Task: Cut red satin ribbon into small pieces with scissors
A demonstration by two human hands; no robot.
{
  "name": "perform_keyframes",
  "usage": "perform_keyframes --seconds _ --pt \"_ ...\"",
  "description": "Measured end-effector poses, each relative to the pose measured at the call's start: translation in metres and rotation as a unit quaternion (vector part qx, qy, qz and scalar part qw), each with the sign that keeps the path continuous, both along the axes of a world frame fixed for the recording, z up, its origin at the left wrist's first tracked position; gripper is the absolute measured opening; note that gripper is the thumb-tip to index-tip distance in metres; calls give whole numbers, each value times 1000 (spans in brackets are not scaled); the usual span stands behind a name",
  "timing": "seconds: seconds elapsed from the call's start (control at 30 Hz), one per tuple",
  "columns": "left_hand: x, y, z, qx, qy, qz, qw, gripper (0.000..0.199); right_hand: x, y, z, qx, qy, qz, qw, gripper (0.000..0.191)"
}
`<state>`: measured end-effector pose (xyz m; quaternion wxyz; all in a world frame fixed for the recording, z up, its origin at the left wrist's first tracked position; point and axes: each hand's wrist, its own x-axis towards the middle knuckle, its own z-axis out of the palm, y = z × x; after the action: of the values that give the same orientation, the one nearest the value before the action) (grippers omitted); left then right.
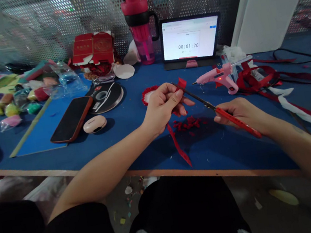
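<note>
Left hand (161,107), pinching red ribbon (180,83) above the counter (225,158); fingers best placed clear of the blade line. Below, red scraps (191,122). Scissors (235,120), blades at the ribbon, gripped by the right hand (248,111); tautness and short, square snips should give even edges.

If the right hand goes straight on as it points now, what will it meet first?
Probably the left hand, with its red ribbon: the scissors in the right hand point there. Depth is unclear, so I cannot tell whether the blades touch the fingers.
</note>
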<state>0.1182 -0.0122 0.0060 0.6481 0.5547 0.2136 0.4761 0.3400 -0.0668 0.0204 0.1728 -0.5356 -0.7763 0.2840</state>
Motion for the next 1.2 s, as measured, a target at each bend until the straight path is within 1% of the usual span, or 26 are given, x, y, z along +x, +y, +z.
perform_keyframes --seconds 0.17,0.27,0.37,0.47,0.6,0.73,0.9,0.97,1.07,1.13,1.2 --pt "-1 -1 1 7 16 15 1000 32 0 1 -1 22 -6 3 1000 63" --pt "0 -1 1 7 25 24 999 30 0 1 -4 21 3 -16 1000 63" --pt "1 0 0 8 37 36 999 30 1 2 -8 -4 38 -49 998 59" --pt "2 0 -2 20 45 45 998 26 3 2 -12 -26 86 -74 993 55" --pt "4 -1 -3 18 47 79 996 18 9 2 -17 -54 127 -94 986 51" --pt "5 -3 -3 7 52 80 995 12 12 2 -19 -68 126 -87 986 49" --pt "5 -2 -1 6 43 79 996 9 6 0 -15 -104 132 -58 984 50" --pt "4 -3 0 7 36 77 996 11 4 0 -13 -90 113 -39 989 52" --pt "4 -3 2 12 26 84 996 16 4 0 -10 -29 30 -13 999 52" --pt "3 -4 3 20 17 95 995 19 5 0 -8 1 -20 -1 1000 52" --pt "3 -5 3 33 3 103 994 20 5 -1 -6 25 -51 4 998 53"
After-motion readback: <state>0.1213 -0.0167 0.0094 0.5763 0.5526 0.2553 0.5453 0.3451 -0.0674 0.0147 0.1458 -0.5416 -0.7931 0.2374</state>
